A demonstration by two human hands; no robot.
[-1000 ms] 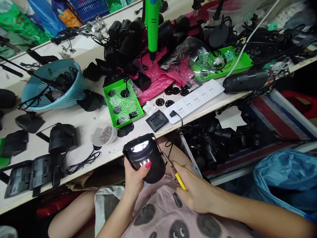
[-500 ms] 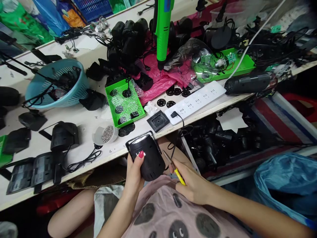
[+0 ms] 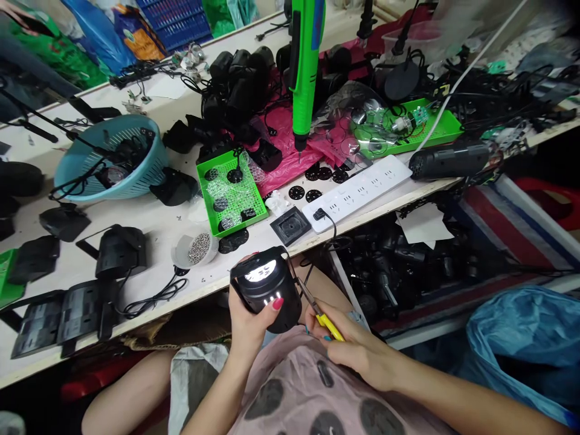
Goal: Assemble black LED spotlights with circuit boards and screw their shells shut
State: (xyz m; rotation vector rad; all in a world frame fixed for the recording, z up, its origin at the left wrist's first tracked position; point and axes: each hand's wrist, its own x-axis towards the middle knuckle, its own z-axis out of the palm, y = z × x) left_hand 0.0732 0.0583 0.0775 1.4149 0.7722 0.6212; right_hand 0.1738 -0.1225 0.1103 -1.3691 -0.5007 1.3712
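Note:
My left hand (image 3: 254, 320) is closed around a black stage light (image 3: 283, 302), its thumb across the side. The lamp's front tilts up toward me and shows a bright white glow; light also comes through small slots near my thumb. A black bracket loops around its housing. In my right hand (image 3: 348, 341) is a pair of tweezers (image 3: 328, 323) with yellow handles and metal tips, though its exact kind is partly hidden by my fingers. The metal tip points at the lamp's right side, close to the bracket; whether it touches cannot be made out.
A white power strip (image 3: 362, 193) with a plug lies along the bench edge beside a black square piece (image 3: 290, 225). Above hangs a green electric screwdriver (image 3: 304, 78). A green tray (image 3: 263, 214), a screw bowl (image 3: 181, 257) and a blue basket (image 3: 156, 163) stand on the bench.
The lamp has turned so its glowing front shows more, and my left thumb has shifted right along the housing. My right hand and its tool have moved slightly lower and right.

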